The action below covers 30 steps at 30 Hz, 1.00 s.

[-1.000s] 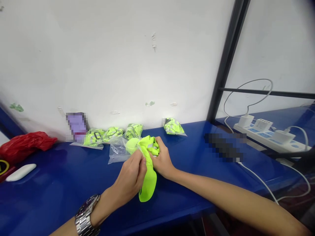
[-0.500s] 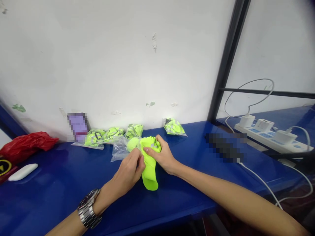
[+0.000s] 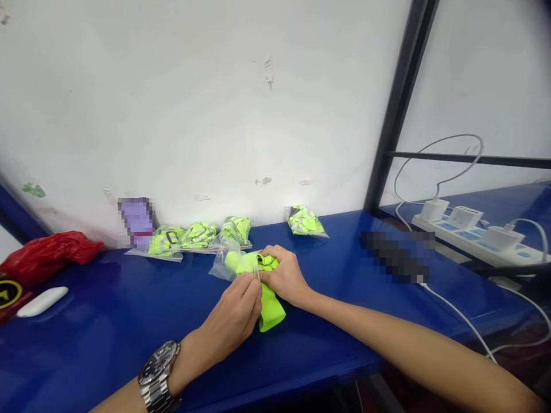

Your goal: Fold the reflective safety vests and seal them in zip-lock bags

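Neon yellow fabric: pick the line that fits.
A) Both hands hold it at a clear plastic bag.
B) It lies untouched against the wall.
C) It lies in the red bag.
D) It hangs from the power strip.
A: the left hand and the right hand both grip the neon yellow fabric where it meets the clear plastic bag.

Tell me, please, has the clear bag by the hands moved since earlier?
Yes, the clear bag shifted right, toward the black metal upright.
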Available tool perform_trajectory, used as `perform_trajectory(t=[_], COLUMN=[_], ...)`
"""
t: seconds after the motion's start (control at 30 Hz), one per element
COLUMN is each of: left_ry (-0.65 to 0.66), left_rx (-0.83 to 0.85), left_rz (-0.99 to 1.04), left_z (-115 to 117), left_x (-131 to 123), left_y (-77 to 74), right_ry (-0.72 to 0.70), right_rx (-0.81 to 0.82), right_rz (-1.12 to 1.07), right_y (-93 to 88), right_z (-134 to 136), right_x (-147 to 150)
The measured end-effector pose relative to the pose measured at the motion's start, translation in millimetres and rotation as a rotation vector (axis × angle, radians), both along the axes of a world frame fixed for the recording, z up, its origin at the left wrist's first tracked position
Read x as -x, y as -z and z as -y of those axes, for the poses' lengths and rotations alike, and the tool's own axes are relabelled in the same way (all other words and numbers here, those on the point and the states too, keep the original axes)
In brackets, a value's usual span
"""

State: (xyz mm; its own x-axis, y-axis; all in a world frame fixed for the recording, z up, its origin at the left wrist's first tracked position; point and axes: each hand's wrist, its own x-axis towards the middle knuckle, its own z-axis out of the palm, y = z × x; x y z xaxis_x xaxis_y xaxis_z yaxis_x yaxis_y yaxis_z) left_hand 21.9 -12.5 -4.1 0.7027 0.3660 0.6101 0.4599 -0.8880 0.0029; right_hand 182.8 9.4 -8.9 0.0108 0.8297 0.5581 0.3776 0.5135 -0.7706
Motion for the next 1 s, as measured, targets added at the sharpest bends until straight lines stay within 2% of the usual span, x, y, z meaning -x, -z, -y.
perform_trajectory(t=[0.2,0.37,0.47,0.57,0.67,0.73,0.83,1.0], left_ry=[-0.014,-0.027,-0.08,-0.087,-0.156,-0.214,-0.216,-0.23], left_rx=[-0.012,-0.057,-0.047,-0.038,-0.114,-0.136,-0.092,-0.112], left_rz=[-0.008,-0.052,-0.047,-0.036,-0.035,-0.103,-0.214,-0.157], left_z=[-3.1,-0.8,-3.1,-10.9,-19.9,-24.5,-29.5,-33.6], left_x=[1.9,-3.4,-0.8,12.7,30.0,36.7,36.5,31.9], left_y=[-2.7,-5.1,-7.6,-17.3,-30.5,-35.4,-32.5,-19.9], right_ry=[0.015,0.034,0.017,-0.065,-0.198,-0.302,-0.44,-0.656], right_rx=[-0.168,-0.137,-0.115,-0.057,0.118,0.264,0.418,0.546], right_rz=[0.245,0.334,0.25,0.092,-0.16,-0.326,-0.48,-0.546], right_y=[3.6,5.2,-0.2,-5.3,-6.2,-5.8,-6.7,-9.4], right_z=[1.9,1.8,-1.5,-9.3,-16.8,-17.9,-12.8,-2.3], right_x=[-1.8,-1.6,-2.8,-8.7,-15.4,-16.5,-12.1,-6.2])
